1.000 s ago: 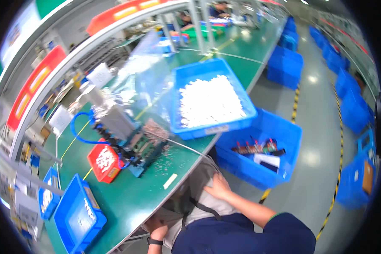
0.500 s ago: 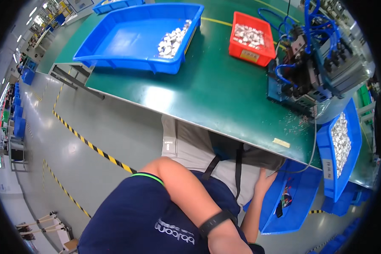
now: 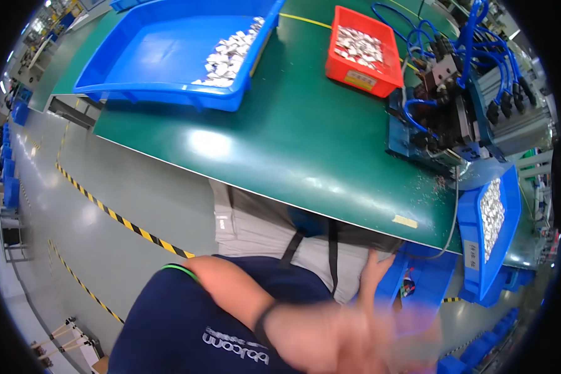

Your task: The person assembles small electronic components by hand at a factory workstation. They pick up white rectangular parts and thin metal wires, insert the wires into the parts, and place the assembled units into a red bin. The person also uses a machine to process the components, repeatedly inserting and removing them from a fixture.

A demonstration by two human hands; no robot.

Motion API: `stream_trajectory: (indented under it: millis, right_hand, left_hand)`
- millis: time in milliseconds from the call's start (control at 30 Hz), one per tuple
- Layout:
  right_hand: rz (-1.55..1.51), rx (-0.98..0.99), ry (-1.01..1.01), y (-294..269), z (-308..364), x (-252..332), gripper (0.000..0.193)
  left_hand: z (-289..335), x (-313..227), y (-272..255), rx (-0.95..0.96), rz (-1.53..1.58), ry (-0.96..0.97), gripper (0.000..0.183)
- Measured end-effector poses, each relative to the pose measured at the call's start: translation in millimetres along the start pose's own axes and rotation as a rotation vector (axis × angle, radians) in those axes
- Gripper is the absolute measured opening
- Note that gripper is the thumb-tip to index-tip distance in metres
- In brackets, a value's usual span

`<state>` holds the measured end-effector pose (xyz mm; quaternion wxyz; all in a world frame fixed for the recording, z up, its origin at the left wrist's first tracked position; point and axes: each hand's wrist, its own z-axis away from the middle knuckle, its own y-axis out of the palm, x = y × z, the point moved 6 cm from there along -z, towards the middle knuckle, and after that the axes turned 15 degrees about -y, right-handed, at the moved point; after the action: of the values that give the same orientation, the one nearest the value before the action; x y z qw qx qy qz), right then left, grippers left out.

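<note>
My left hand (image 3: 368,340) is smeared by motion in front of my body at the lower edge, a dark band on its wrist. Its fingers cannot be made out, nor whether anything is in them. Low beside the table's front edge, my right hand (image 3: 375,268) rests on the grey trousers over my thigh, fingers stretched out and partly hidden. Close to it, below the table, is a blue bin (image 3: 427,274) with some small coloured items (image 3: 407,283) inside. Neither hand touches the green table (image 3: 280,168).
A large blue tray (image 3: 149,56) and a red bin (image 3: 363,75) hold small whitish metallic parts. At the right stands a machine (image 3: 449,118) with blue hoses. Another blue bin (image 3: 477,262) of parts sits beside it. A cable (image 3: 452,230) hangs over the table edge.
My left hand has swung up into view from below the lower edge. My right hand stays on my thigh. The whole view has shifted slightly.
</note>
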<state>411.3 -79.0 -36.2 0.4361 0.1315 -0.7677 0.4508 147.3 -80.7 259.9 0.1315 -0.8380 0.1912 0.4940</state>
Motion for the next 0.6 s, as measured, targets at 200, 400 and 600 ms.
stream_trajectory:
  millis: [200, 400, 600]
  right_hand:
    - [0.053, 0.040, -0.078, 1.0, 7.0, -2.0, 0.075]
    - [0.015, 0.019, -0.072, 3.7, 1.1, -6.8, 0.065]
    - [0.036, 0.016, -0.124, 4.8, 2.5, -1.6, 0.067]
  left_hand:
    - [10.7, -0.6, 11.6, -0.014, -0.118, -0.087, 0.090]
    - [64.6, -22.8, 0.7, 0.260, 0.282, 0.221, 0.058]
    - [74.6, 9.3, -16.2, -0.452, -0.009, -0.310, 0.091]
